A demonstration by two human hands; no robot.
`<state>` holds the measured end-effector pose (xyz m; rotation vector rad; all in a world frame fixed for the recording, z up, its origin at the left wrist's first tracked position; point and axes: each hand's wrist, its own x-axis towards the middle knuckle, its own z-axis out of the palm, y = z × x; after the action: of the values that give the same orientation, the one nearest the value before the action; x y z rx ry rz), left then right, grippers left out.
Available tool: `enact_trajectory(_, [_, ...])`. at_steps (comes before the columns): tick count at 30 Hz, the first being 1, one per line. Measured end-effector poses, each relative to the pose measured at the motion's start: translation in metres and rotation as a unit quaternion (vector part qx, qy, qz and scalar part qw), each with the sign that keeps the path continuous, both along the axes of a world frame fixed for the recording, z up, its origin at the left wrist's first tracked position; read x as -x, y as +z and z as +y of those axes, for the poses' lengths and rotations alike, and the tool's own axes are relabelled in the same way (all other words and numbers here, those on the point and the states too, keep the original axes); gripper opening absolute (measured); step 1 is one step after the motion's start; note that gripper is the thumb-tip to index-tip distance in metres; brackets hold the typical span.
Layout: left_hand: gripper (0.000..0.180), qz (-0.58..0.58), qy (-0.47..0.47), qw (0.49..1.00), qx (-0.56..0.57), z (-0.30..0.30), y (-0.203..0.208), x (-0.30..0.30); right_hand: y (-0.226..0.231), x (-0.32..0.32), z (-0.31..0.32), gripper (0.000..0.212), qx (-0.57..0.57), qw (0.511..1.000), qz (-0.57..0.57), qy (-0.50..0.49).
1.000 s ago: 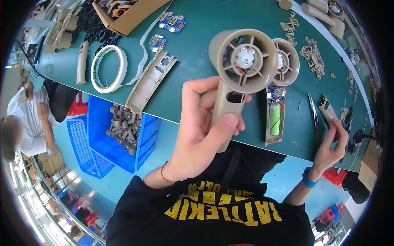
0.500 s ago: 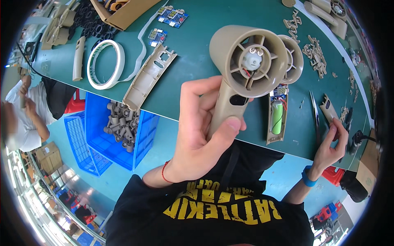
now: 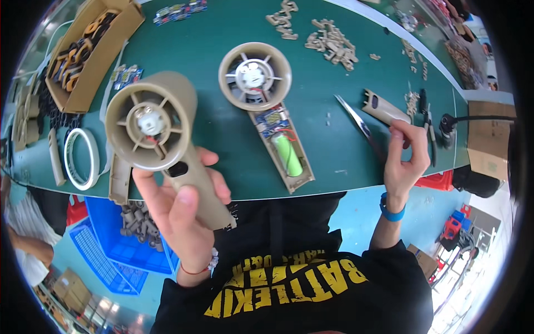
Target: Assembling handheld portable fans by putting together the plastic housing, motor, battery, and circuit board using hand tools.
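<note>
My left hand (image 3: 183, 214) is wrapped round the handle of a beige handheld fan (image 3: 183, 94), its round grille and white motor hub facing up. On the green table in front of me lies a second beige fan (image 3: 282, 78), its handle open and showing a blue circuit board (image 3: 272, 121) and a green battery (image 3: 287, 156). Over on the right, my right hand (image 3: 409, 158) has thumb and fingertips closed at the near end of a beige handle cover (image 3: 384, 106). Left of that cover lies a pointed metal tool (image 3: 359, 122), perhaps tweezers.
Small beige parts (image 3: 334, 44) lie heaped at the back. A tape roll (image 3: 82, 158), a handle shell (image 3: 119, 178) and a cardboard box (image 3: 105, 50) of rings are on the left. Below the table edge stands a blue crate (image 3: 111, 239). A black cable (image 3: 478, 118) crosses at right.
The view has swung rightward. My left hand has carried the fan left and lower, uncovering the open fan on the table. My right hand stays by the handle cover.
</note>
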<state>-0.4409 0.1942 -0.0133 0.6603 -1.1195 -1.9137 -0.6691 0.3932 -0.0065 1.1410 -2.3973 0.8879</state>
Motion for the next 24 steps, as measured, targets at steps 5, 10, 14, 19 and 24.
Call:
enact_trajectory(5, [0.068, -0.023, 0.012, 1.000, -0.013, 0.008, 0.005, -0.003, 0.026, -0.027, -0.025, 0.020, -0.059, 0.990, -0.124, 0.035])
enact_trajectory(10, [0.054, 0.079, -0.086, 0.992, -0.037, 0.003, 0.001, -0.002, 0.027, -0.028, -0.040, 0.023, -0.161, 0.975, -0.152, 0.013])
enact_trajectory(14, [0.054, 0.076, -0.117, 0.986, -0.090, 0.002, 0.005, -0.010, 0.013, -0.031, -0.031, 0.018, 0.047, 0.974, -0.218, 0.050])
enact_trajectory(19, [0.054, 0.102, -0.123, 0.981, -0.111, 0.000, 0.005, -0.007, 0.050, -0.081, -0.037, 0.016, 0.112, 0.890, -0.418, 0.145])
enact_trajectory(24, [0.052, 0.066, -0.101, 0.990, -0.069, 0.003, 0.007, -0.006, 0.041, -0.111, -0.081, 0.020, 0.033, 0.896, -0.362, 0.253])
